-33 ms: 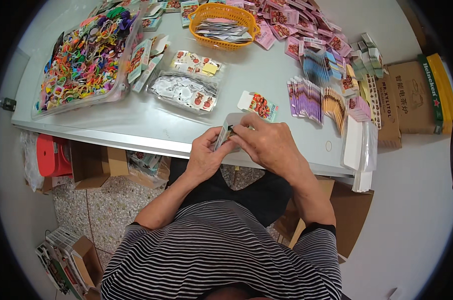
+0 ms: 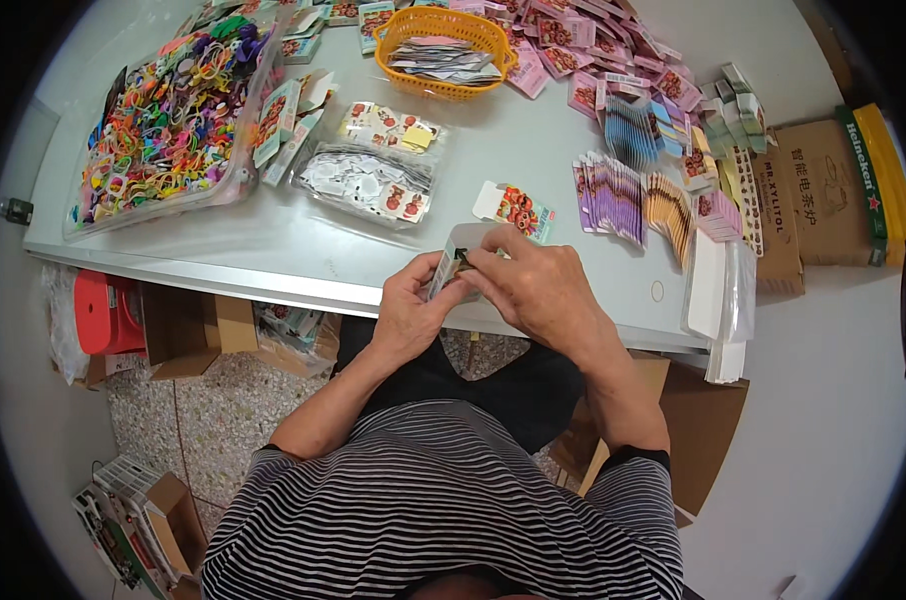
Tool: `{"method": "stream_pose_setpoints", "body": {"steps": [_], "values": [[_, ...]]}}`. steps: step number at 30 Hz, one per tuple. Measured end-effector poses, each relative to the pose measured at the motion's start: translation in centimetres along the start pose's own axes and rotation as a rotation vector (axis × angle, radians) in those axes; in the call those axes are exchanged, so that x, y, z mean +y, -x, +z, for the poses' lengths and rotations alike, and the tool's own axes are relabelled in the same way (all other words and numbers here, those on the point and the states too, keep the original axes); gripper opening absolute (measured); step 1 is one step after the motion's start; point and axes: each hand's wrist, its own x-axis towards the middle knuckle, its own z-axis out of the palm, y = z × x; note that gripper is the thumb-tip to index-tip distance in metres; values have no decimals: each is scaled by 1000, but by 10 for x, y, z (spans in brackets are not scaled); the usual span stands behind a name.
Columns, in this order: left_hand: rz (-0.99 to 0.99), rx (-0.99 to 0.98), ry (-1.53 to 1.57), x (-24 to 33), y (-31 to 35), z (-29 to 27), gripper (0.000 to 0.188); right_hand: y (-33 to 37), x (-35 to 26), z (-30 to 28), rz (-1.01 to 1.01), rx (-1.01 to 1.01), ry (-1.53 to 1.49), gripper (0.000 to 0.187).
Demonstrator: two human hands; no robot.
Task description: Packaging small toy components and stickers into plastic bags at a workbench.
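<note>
At the table's near edge, my left hand (image 2: 411, 310) is closed round a small whitish carton (image 2: 440, 272) with its opening up. My right hand (image 2: 538, 290) is at the carton's mouth, its thumb and forefinger pinched on a small dark item (image 2: 460, 258) whose kind I cannot make out. Just beyond the hands lies another small printed box (image 2: 526, 213) with a white flap standing open. Left of it sits a clear plastic tray (image 2: 413, 212) with white printed slips and stickers.
A clear bin (image 2: 235, 190) of colourful small trinkets stands at left. At the back are a yellow basket (image 2: 382, 62) of packets and a pile of pink boxes (image 2: 563, 60). Purple folded leaflets (image 2: 610, 200) lie at right, near a brown carton (image 2: 819, 190). A red stool (image 2: 98, 312) stands below.
</note>
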Motion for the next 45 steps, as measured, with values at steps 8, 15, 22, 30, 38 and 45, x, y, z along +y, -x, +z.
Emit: {"method": "stream_pose_setpoints", "body": {"steps": [8, 15, 22, 30, 38, 45], "values": [[46, -138, -247, -17, -11, 16, 35, 18, 33, 3, 6, -116, -385, 20], [-121, -158, 54, -10, -17, 32, 34, 31, 39, -5, 294, 460, -676, 18], [-181, -205, 45, -17, -13, 43, 33, 22, 36, 17, 407, 638, -1017, 23], [-232, -247, 66, -14, -10, 45, 33, 30, 42, 30, 285, 677, -1040, 21], [-220, -227, 92, -15, -10, 37, 34, 65, 63, 12, 181, 410, -521, 21], [-140, -208, 12, -23, -9, 34, 34, 65, 54, 23, 159, 222, -414, 23]]}}
